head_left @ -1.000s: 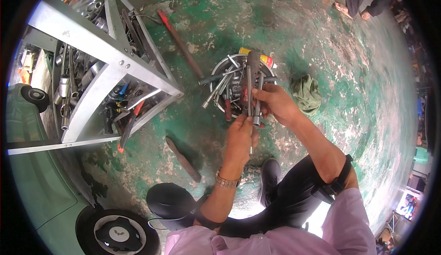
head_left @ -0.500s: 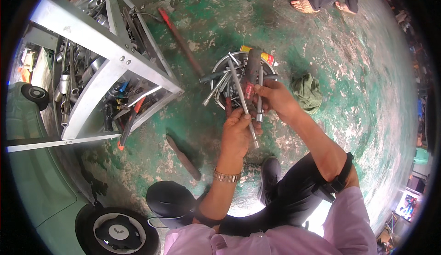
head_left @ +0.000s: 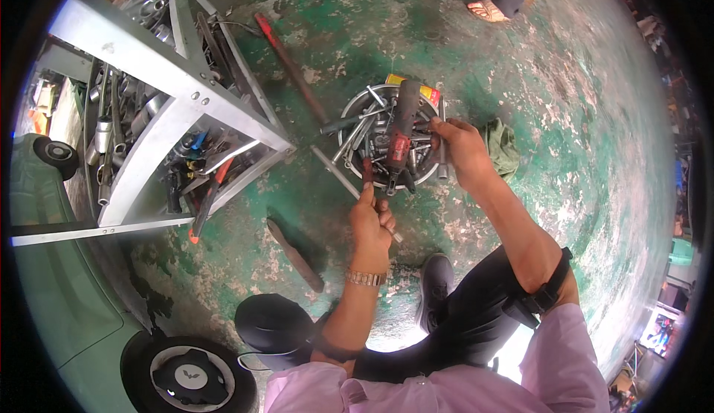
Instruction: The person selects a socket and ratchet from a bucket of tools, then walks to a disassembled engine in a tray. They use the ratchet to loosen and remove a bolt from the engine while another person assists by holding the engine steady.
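Note:
My left hand (head_left: 370, 225) is closed around a long thin metal rod (head_left: 335, 173), just in front of a round metal bowl (head_left: 347, 106) on the floor. A red handle (head_left: 367, 169) rises right above its fingertips; whether they touch it I cannot tell. My right hand (head_left: 462, 149) grips a short metal tube wrench (head_left: 443, 163) at the bowl's right rim. Across the bowl lies a black and red power ratchet (head_left: 402, 134), on top of several loose sockets and metal bars (head_left: 362, 132).
A metal rack (head_left: 134, 56) full of tools stands at left, beside a green car (head_left: 67, 286). A red-ended bar (head_left: 290, 71), a flat bar (head_left: 295, 255), a yellow can (head_left: 424, 91) and a green cloth (head_left: 502, 147) lie around the bowl. Another person's foot (head_left: 487, 11) is beyond.
My hands have moved apart. The left one swung the rod leftward and down, while the right carried the tube wrench right. The other person's feet have shifted left.

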`<state>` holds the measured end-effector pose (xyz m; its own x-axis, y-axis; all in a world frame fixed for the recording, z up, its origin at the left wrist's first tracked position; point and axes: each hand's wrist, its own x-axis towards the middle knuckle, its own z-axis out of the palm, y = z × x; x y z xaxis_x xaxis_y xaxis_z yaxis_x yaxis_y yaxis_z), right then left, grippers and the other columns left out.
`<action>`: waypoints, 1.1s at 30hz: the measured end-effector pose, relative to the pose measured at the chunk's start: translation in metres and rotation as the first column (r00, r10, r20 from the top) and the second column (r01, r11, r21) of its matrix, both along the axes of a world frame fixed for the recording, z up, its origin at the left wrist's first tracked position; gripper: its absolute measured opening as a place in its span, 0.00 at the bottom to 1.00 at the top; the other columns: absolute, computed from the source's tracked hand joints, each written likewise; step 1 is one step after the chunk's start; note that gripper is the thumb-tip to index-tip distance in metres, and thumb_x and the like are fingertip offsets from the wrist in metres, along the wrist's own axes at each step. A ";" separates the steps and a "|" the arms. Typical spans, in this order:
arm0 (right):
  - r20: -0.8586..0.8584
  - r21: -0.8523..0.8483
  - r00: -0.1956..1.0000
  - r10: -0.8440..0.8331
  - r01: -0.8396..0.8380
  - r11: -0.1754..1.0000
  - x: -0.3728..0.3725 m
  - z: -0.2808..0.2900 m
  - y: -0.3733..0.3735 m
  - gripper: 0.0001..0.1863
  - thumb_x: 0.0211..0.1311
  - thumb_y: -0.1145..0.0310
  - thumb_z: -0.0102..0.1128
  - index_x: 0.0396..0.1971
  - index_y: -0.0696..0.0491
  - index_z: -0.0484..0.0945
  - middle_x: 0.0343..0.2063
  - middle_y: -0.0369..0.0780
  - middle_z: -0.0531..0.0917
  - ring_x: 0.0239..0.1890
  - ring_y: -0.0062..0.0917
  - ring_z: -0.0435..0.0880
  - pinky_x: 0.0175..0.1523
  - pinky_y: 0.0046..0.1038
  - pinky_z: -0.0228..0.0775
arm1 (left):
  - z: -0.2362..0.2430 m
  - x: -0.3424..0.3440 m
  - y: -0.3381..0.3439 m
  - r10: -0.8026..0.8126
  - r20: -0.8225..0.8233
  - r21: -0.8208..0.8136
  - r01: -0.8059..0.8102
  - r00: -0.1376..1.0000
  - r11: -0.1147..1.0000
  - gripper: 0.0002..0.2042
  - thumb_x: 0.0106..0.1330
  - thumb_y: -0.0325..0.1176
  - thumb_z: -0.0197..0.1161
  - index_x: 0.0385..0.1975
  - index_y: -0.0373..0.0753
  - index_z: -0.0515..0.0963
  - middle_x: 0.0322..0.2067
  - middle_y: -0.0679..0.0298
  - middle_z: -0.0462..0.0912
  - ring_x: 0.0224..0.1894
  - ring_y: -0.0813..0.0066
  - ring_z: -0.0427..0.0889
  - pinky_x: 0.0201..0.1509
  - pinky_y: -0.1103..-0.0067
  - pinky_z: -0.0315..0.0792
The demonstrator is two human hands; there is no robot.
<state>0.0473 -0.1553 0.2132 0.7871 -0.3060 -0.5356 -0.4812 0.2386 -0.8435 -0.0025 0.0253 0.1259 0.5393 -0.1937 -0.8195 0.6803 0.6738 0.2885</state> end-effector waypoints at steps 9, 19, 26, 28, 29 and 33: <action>0.027 -0.036 1.000 0.011 -0.010 0.999 0.000 0.000 -0.018 0.08 0.64 0.65 0.56 0.32 0.55 0.74 0.23 0.33 0.75 0.22 0.15 0.69 0.25 0.21 0.61 | -0.061 -0.018 -0.009 0.004 -0.050 0.364 0.015 0.999 0.931 0.19 0.67 0.48 0.60 0.28 0.36 0.71 0.14 0.66 0.69 0.09 0.80 0.60 0.11 0.81 0.49; -0.008 -0.158 1.000 -0.008 0.007 0.987 0.001 -0.016 -0.034 0.09 0.62 0.66 0.60 0.32 0.56 0.76 0.21 0.32 0.75 0.14 0.12 0.63 0.18 0.19 0.52 | -0.093 -0.028 -0.035 -0.173 0.037 0.560 0.123 0.984 0.819 0.22 0.66 0.46 0.62 0.17 0.34 0.73 0.11 0.63 0.74 0.06 0.80 0.59 0.10 0.79 0.51; -0.046 -0.445 0.993 0.106 -0.115 0.888 0.004 -0.049 -0.045 0.09 0.59 0.66 0.61 0.30 0.57 0.79 0.19 0.33 0.77 0.14 0.11 0.64 0.17 0.20 0.50 | -0.102 -0.027 -0.042 -0.231 0.087 0.505 0.157 0.969 0.849 0.16 0.61 0.37 0.69 0.19 0.33 0.73 0.14 0.60 0.76 0.06 0.80 0.61 0.10 0.79 0.52; -0.042 -0.437 0.992 0.115 -0.122 0.891 0.003 -0.055 -0.046 0.09 0.59 0.66 0.61 0.31 0.57 0.79 0.19 0.33 0.77 0.14 0.12 0.64 0.17 0.20 0.51 | -0.112 -0.025 -0.041 -0.288 0.101 0.499 0.202 0.952 0.843 0.16 0.60 0.36 0.69 0.18 0.34 0.73 0.15 0.59 0.77 0.06 0.79 0.61 0.10 0.78 0.51; -0.036 -0.425 0.991 0.127 -0.130 0.896 0.002 -0.058 -0.046 0.09 0.58 0.66 0.61 0.32 0.57 0.79 0.19 0.33 0.77 0.14 0.12 0.64 0.17 0.20 0.51 | -0.116 -0.024 -0.040 -0.245 0.108 0.463 0.169 0.964 0.870 0.15 0.60 0.35 0.69 0.19 0.34 0.73 0.15 0.59 0.77 0.06 0.79 0.61 0.10 0.79 0.51; -0.071 -0.494 0.981 0.179 -0.190 0.849 0.003 -0.063 -0.047 0.11 0.57 0.65 0.62 0.31 0.59 0.80 0.20 0.35 0.80 0.18 0.16 0.70 0.23 0.22 0.57 | -0.127 -0.018 -0.036 -0.159 0.130 0.429 0.089 0.979 0.899 0.12 0.61 0.31 0.67 0.21 0.34 0.72 0.16 0.58 0.77 0.06 0.79 0.62 0.09 0.79 0.50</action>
